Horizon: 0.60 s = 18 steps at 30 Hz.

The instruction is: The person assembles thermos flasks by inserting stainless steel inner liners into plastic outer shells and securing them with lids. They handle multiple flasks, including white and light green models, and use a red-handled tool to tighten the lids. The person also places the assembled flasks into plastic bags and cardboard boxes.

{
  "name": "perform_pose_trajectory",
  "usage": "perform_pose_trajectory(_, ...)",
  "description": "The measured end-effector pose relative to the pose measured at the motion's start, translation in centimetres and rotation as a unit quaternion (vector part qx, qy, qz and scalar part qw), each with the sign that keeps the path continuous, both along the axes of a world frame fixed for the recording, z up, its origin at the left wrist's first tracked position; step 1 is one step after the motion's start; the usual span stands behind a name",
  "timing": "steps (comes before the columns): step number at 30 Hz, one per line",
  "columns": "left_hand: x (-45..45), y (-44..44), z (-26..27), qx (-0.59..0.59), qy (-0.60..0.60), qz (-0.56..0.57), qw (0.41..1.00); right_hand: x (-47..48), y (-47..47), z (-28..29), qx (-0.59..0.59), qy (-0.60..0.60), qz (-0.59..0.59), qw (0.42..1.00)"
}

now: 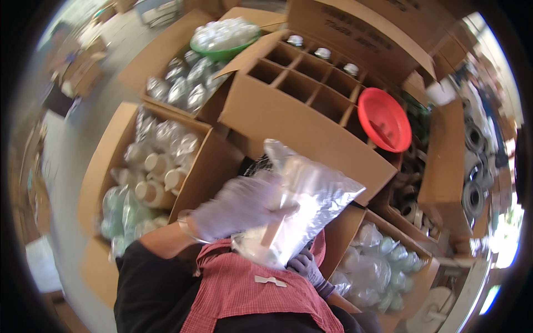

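A clear plastic bag (316, 200) with a pale, whitish thing inside lies in front of my chest, its surface glaring with reflected light. My left hand (237, 204), in a grey glove and blurred by motion, lies against the bag's left side with a finger reaching across it. The blur hides how firmly it holds. Lower down, my right hand (306, 268), also gloved, has its fingers curled at the bag's bottom edge. Beyond the bag stands a cardboard box (300, 120) with a grid of dividers. White caps (322, 53) show in several of its back compartments.
A red plastic bowl (385, 120) rests on the divided box's right corner. Open boxes of plastic-wrapped bottles stand left (191, 200) and right (358, 220). A green basin (225, 50) of wrapped items sits at the back left. Grey ring-shaped parts (474, 197) are at the far right.
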<state>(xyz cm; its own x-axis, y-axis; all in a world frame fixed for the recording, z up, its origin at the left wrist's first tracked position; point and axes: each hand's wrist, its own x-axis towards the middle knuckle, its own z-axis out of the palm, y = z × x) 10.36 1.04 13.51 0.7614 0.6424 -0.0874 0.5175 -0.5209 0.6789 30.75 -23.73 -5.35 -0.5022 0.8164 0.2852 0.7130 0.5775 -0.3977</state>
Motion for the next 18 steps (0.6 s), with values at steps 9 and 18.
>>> perform_pose_trajectory(9,-19.2,-5.6,-11.1,-0.329,-0.283,0.254,0.864,-3.7,7.3,8.7,-0.208,0.359,-0.105,0.904)
perform_pose_trajectory(18,-31.3,-11.9,-12.8,-0.148,-0.415,0.626,0.643,-24.3,30.9,3.7,-0.137,0.159,0.109,0.972)
